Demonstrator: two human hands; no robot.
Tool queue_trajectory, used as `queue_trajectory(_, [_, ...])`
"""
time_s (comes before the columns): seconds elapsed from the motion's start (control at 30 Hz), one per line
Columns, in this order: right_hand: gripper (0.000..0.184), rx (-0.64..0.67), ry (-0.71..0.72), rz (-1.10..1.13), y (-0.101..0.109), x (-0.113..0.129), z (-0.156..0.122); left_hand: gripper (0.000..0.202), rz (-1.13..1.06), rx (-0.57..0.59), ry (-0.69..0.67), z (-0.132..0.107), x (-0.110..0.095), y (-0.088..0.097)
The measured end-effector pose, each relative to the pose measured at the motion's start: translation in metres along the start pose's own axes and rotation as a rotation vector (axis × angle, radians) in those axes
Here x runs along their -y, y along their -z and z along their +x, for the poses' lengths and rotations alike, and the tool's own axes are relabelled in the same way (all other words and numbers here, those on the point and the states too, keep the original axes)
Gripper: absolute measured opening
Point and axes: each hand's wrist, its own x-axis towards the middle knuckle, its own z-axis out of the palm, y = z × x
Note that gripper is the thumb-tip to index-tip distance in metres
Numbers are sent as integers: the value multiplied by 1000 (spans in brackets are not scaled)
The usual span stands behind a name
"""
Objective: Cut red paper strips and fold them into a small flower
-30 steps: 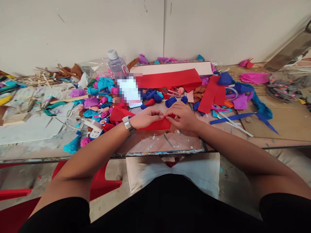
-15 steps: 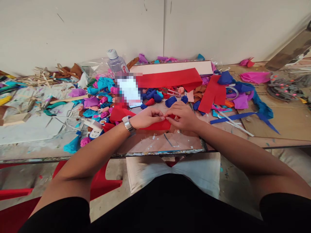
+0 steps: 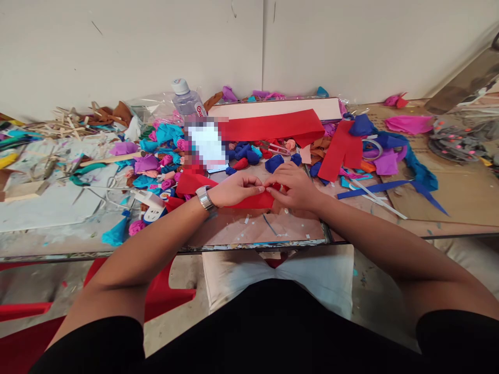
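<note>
Nearest was the table's (image 3: 234, 236) front edge, w/ a few paper scraps on top. Just past that, the red crepe strip (image 3: 253, 201) was up between both hands, low over the table, one end running out under the left hand (image 3: 236, 190). Left thumb + index were pinching its top edge, and the right hand (image 3: 294, 188) had its thumb and fingers pinched on it right alongside, tips abt touching. Couldn't tell exactly how the paper was folded in there tho, fingers covered it.

As for what changed in the last sec: p much nothing. Both hands were in the same spot, maybe a tiny shift in the right fingers. Imo that meant slow, fine fingertip work on one small bit of the strip, nothing let go yet.

Off to the left sat a power strip (image 3: 153, 210), and a bit farther back some dark blue crepe bits (image 3: 274, 163) + a phone (image 3: 206, 145), partly pixelated. Behind those was a longer red strip (image 3: 273, 124), w/ a forked red piece (image 3: 337, 150) to its right. Farthest back: a clear plastic bottle (image 3: 189, 101), upright near the wall (image 3: 136, 41).
</note>
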Motion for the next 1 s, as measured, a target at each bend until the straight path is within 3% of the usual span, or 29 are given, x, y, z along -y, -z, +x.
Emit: queue_trajectory(1.0, [9,16,42,35,1,1,3,37,12,29,-7,0,3,2])
